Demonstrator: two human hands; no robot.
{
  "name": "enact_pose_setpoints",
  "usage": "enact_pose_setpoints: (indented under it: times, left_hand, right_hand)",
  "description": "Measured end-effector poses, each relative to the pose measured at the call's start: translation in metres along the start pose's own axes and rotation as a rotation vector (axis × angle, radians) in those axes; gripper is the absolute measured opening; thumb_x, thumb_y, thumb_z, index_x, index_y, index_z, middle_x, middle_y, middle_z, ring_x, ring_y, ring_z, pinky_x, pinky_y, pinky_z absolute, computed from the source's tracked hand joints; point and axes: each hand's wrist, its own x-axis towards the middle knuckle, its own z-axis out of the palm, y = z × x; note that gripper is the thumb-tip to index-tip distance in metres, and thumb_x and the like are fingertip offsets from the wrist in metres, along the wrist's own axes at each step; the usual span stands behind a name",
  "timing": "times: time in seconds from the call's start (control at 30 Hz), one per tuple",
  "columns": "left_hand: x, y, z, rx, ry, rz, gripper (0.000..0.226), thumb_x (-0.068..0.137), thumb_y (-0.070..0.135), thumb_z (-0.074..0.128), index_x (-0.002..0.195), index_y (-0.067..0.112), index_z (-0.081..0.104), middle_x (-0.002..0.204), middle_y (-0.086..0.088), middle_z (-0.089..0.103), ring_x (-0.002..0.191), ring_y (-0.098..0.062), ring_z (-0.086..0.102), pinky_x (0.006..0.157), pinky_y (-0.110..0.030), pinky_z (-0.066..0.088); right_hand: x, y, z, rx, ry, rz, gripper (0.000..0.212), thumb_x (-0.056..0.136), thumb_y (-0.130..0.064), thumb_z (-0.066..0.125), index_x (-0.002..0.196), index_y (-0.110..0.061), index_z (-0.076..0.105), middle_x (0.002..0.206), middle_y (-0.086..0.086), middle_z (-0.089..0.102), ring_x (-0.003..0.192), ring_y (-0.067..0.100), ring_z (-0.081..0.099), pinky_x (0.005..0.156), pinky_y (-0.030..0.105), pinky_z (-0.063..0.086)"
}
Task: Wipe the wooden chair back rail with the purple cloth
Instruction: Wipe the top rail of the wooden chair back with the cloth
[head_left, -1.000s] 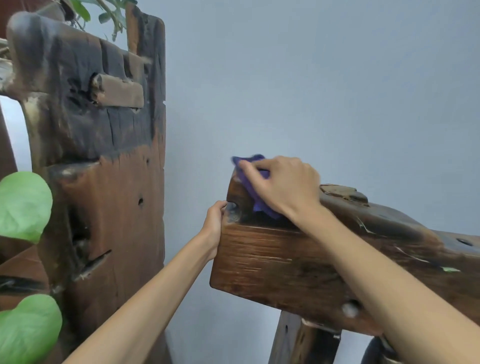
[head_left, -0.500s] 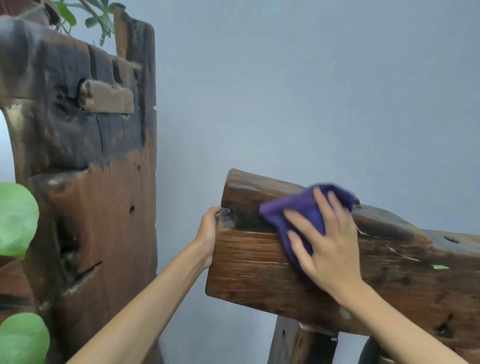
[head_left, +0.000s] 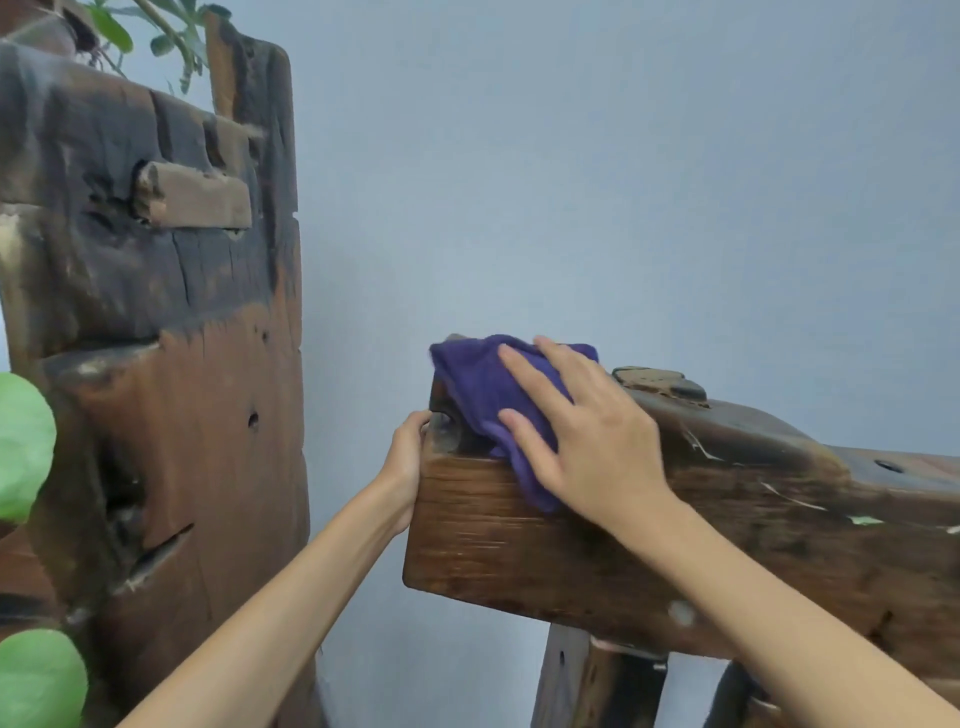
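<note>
The wooden chair back rail (head_left: 779, 551) is a thick, dark, rough-grained beam running from the centre to the right edge. A crumpled purple cloth (head_left: 480, 392) lies over the rail's top left corner and hangs a little down its front face. My right hand (head_left: 582, 436) presses flat on the cloth with fingers spread, pointing up and left. My left hand (head_left: 408, 457) grips the rail's left end, its fingers hidden behind the wood.
A tall weathered wooden slab (head_left: 171, 364) stands at the left, close to the rail's end. Green leaves (head_left: 23, 447) sit at the left edge and plant stems (head_left: 166, 31) above the slab. A plain grey-blue wall (head_left: 623, 182) is behind. Rail supports (head_left: 587, 680) show below.
My right hand has slid the cloth from the rail's front face back up and left to the top left corner. The left hand has kept its hold on the rail's end.
</note>
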Motion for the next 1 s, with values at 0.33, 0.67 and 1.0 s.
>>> enact_pose_setpoints:
  times: [0.33, 0.67, 1.0]
  left_hand:
    - [0.008, -0.009, -0.004, 0.03, 0.03, 0.016, 0.049, 0.099, 0.054, 0.038, 0.085, 0.018, 0.068, 0.068, -0.003, 0.075, 0.058, -0.017, 0.071, 0.053, -0.027, 0.057]
    - [0.01, -0.01, -0.005, 0.077, 0.054, 0.075, 0.046, 0.1, 0.051, 0.038, 0.084, 0.018, 0.066, 0.065, -0.002, 0.073, 0.059, -0.017, 0.069, 0.052, -0.027, 0.056]
    - [0.005, -0.007, -0.011, 0.107, 0.092, 0.05, 0.045, 0.098, 0.053, 0.039, 0.082, 0.021, 0.066, 0.068, 0.0, 0.074, 0.056, -0.013, 0.072, 0.054, -0.027, 0.058]
  right_hand:
    - [-0.08, 0.15, -0.012, -0.123, 0.123, 0.551, 0.062, 0.105, -0.034, 0.02, 0.133, -0.006, 0.068, 0.155, 0.014, 0.053, 0.153, 0.032, 0.035, 0.127, 0.058, 0.012]
    - [-0.063, 0.011, 0.078, 0.014, 0.476, 0.366, 0.053, 0.108, -0.032, 0.039, 0.16, -0.022, 0.037, 0.167, 0.018, 0.03, 0.158, 0.034, 0.02, 0.128, 0.053, 0.011]
    - [-0.147, 0.167, 0.038, -0.264, 0.27, -0.135, 0.054, 0.099, -0.037, 0.053, 0.152, -0.029, 0.048, 0.16, 0.014, 0.042, 0.143, 0.034, 0.043, 0.111, 0.058, 0.041]
